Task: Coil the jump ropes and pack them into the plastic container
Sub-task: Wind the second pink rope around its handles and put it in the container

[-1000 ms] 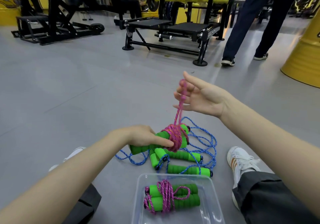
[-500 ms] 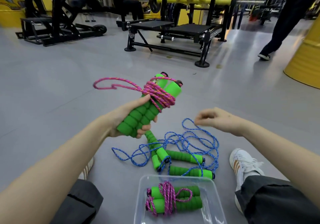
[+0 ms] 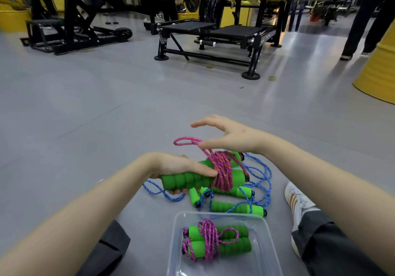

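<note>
My left grip [image 3: 181,165] is curling round the green handles [image 3: 186,179], pink rope [image 3: 223,172] wound tightly across them, one loop poking up toward my spread right grip [image 3: 230,135]. The bundle is sitting lower and flatter than before, just beyond the plastic container [image 3: 173,239].

The light is even and fairly bright, coming from above. The floor [image 3: 85,104] has pale streaks of glare near the yellow barrel [image 3: 380,70]. Shadows are soft and weak. The wide lens bends the edges. The pink jump rope [image 3: 222,169] is sharp, while the fingertips of the right hand [image 3: 233,134] are slightly blurred.
</note>
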A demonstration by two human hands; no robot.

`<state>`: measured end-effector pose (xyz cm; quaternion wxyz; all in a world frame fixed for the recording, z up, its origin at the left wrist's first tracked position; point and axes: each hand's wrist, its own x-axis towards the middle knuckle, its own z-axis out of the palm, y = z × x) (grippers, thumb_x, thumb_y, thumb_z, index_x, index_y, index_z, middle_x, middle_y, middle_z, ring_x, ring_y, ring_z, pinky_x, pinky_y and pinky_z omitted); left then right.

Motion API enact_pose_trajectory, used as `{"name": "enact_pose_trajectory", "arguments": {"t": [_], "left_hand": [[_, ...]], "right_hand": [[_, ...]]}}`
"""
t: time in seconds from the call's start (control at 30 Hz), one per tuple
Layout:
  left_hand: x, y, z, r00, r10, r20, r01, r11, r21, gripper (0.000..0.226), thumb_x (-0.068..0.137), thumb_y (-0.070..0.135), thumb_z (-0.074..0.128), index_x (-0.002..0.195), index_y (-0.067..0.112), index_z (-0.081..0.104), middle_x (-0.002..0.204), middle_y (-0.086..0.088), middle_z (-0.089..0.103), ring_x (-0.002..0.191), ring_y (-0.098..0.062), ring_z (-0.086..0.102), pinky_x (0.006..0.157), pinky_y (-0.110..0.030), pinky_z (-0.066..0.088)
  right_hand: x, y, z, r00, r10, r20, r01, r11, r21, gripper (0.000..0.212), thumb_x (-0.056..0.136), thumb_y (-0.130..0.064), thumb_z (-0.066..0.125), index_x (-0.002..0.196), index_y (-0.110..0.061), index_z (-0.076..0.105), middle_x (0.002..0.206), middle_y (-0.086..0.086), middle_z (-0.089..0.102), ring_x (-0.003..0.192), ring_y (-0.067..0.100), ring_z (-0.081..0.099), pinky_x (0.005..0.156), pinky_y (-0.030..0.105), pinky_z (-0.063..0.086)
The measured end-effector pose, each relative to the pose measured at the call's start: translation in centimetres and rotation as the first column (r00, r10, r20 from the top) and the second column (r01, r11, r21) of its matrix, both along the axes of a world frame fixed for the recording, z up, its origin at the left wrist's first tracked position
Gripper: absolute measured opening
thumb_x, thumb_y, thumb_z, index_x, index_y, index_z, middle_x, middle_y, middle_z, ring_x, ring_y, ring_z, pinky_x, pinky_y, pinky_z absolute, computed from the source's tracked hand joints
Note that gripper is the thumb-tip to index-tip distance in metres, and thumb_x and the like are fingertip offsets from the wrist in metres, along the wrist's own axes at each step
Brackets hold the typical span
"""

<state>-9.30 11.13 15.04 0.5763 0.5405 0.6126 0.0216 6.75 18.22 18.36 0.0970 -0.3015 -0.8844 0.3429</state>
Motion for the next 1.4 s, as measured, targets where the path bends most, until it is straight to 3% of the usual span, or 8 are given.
{"name": "enact_pose_trajectory", "arguments": {"t": [0.07,0.17,0.27,0.43,0.57,0.87,1.1,1.4], "left_hand": [[0.1,0.0,0.0,0.998,-0.054,0.014,0.055,0.997,-0.052,0.047,0.073,0.064,0.062,0.074,0.017,0.061,0.056,-0.001,0.055,0.045,-0.012,0.049,0.045,-0.018,0.041],[0.0,-0.1,0.3,0.989,-0.114,0.093,0.124,0.986,-0.115,0.051,0.064,0.068,0.059,0.071,0.018,0.065,0.056,0.000,0.056,0.044,-0.011,0.050,0.043,-0.017,0.041],[0.2,-0.2,0.4,0.959,-0.188,0.214,0.227,0.957,-0.180,0.056,0.060,0.070,0.059,0.076,0.017,0.066,0.055,0.001,0.055,0.043,-0.010,0.049,0.043,-0.015,0.039],[-0.6,0.1,0.8,0.780,-0.102,0.618,0.243,0.959,-0.148,0.067,0.058,0.073,0.067,0.084,0.011,0.065,0.055,-0.002,0.053,0.042,-0.013,0.047,0.046,-0.017,0.040],[-1.1,0.5,1.0,0.656,0.118,0.745,-0.030,0.991,-0.130,0.067,0.057,0.073,0.067,0.078,0.009,0.067,0.054,-0.007,0.051,0.041,-0.018,0.047,0.047,-0.021,0.042],[-1.2,1.2,0.7,0.437,0.409,0.801,-0.491,0.855,-0.168,0.067,0.072,0.069,0.046,0.077,0.003,0.061,0.064,-0.011,0.054,0.052,-0.021,0.052,0.053,-0.026,0.047],[-0.4,1.4,0.9,0.546,0.401,0.736,-0.622,0.782,0.034,0.054,0.089,0.059,0.039,0.102,0.013,0.065,0.082,-0.010,0.072,0.071,-0.021,0.070,0.068,-0.032,0.058],[2.5,2.8,-0.4,0.635,0.439,0.636,-0.772,0.385,0.505,0.053,0.098,0.031,0.047,0.146,0.034,0.025,0.119,0.000,0.059,0.107,-0.015,0.061,0.092,-0.032,0.049]], "right_hand": [[0.1,-0.1,-0.3,0.996,0.092,0.018,-0.091,0.995,-0.047,0.033,0.089,-0.018,0.059,0.119,-0.032,0.058,0.149,-0.008,0.030,0.136,0.001,0.025,0.114,0.023,0.018],[0.8,-0.2,-1.2,0.996,0.089,0.012,-0.083,0.959,-0.269,0.020,0.093,-0.018,0.051,0.087,-0.015,0.071,0.129,0.000,0.055,0.128,0.008,0.043,0.104,0.017,0.033],[1.3,-0.2,-1.3,1.000,0.004,-0.005,-0.006,0.866,-0.500,0.034,0.091,-0.030,0.053,0.060,-0.020,0.064,0.074,0.005,0.066,0.075,0.021,0.064,0.076,0.027,0.049],[3.3,0.3,-2.0,0.915,-0.367,-0.165,0.139,0.672,-0.728,0.048,0.097,-0.005,0.030,0.060,-0.019,0.056,0.032,-0.009,0.046,0.027,0.005,0.042,0.039,0.018,0.043],[2.8,0.5,-2.6,0.890,-0.367,-0.272,0.026,0.636,-0.771,0.049,0.097,-0.009,0.032,0.050,-0.021,0.041,0.041,-0.010,0.025,0.033,0.003,0.018,0.041,0.017,0.032],[-1.9,-1.7,-1.7,0.638,-0.620,-0.457,0.112,0.662,-0.741,0.019,0.095,-0.014,0.047,0.078,-0.009,0.052,0.067,0.004,0.047,0.055,0.012,0.049,0.055,0.024,0.053],[-2.2,-1.6,-1.0,0.556,-0.597,-0.579,0.122,0.747,-0.653,0.020,0.096,-0.012,0.044,0.078,-0.011,0.053,0.085,0.005,0.056,0.084,0.015,0.056,0.071,0.026,0.053],[-1.8,-1.6,-1.4,0.539,-0.603,-0.588,0.226,0.776,-0.589,0.023,0.094,-0.015,0.050,0.073,-0.008,0.050,0.106,-0.003,0.055,0.081,0.006,0.058,0.063,0.017,0.053]]}}
